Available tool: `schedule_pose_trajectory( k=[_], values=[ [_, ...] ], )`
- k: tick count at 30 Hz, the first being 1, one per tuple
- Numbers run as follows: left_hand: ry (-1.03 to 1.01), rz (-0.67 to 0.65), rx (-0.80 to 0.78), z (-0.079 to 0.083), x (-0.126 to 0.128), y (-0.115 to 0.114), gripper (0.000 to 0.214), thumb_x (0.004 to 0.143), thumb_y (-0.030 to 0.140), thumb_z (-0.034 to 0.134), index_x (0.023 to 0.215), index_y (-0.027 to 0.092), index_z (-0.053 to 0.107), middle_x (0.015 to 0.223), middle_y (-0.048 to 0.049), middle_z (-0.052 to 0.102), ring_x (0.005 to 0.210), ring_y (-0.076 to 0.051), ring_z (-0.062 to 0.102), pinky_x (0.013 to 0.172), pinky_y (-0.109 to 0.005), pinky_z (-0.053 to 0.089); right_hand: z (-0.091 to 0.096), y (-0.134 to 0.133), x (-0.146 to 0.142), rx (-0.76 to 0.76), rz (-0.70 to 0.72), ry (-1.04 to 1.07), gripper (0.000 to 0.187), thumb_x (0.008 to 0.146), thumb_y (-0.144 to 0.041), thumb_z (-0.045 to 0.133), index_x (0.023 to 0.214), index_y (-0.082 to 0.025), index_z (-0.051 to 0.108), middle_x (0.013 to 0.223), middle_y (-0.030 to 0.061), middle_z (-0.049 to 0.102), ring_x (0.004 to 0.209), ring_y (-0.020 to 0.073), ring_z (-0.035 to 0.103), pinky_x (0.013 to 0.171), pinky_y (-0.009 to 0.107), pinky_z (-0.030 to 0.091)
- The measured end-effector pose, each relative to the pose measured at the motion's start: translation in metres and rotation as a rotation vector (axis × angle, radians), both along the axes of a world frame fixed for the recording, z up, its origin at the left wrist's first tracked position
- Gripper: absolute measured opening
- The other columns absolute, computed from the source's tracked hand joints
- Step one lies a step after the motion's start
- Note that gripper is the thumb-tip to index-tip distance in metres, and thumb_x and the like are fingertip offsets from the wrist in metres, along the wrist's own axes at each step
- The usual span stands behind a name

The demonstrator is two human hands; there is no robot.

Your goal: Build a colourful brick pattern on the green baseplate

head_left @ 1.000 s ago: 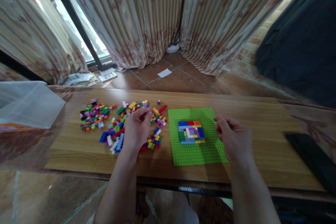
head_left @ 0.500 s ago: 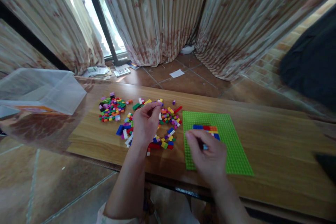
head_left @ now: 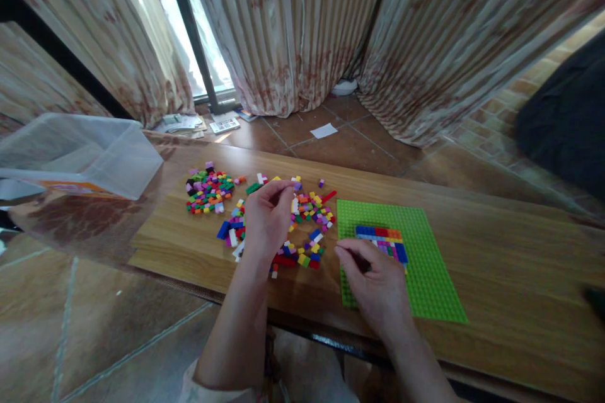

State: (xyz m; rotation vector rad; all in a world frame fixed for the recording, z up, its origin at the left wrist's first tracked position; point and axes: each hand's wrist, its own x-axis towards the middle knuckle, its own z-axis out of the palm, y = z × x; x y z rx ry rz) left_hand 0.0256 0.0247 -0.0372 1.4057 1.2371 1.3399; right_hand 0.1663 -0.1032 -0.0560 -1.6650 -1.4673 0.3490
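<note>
My left hand (head_left: 268,221) is above the loose toy building bricks (head_left: 314,209), thumb and forefinger pinched together; whatever is between the tips is too small to make out. Over the left part of the green studded baseplate (head_left: 437,289) is my right hand (head_left: 375,283), its fingertips also pinched near the plate's left edge. What they hold, if anything, cannot be made out. A block of joined bricks (head_left: 380,233) in blue, red, orange, white and pink sits on the baseplate, its lower left part hidden by my right hand.
A second heap of small bricks (head_left: 210,189) lies to the left on the wooden table (head_left: 510,264). Beyond the table's left end stands a clear plastic bin (head_left: 94,151). Papers (head_left: 179,123) lie on the tiled floor below long curtains (head_left: 283,31). A dark shape (head_left: 567,113) is at the far right.
The view has shifted slightly, so the table things appear further right. My right hand has moved left relative to the baseplate, uncovering more of the joined bricks. My left hand stays pinched over the pile.
</note>
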Motion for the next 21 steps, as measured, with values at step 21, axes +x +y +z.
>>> schedule_pose_trajectory(
  k=[21],
  values=[
    [0.042,-0.005,-0.009,-0.002,0.001,-0.001,0.017,0.078,0.023,0.061,0.086,0.019,0.076,0.072,0.0000,0.070,0.063,-0.013,0.059,0.058,-0.022,0.046,-0.010,0.001,-0.038,0.012,0.211,-0.177,0.015,0.087,-0.021,0.063,0.099,-0.023,0.070,0.108,0.0073,0.063,0.094,0.0193,0.062,0.079,0.033,0.054]
  ],
)
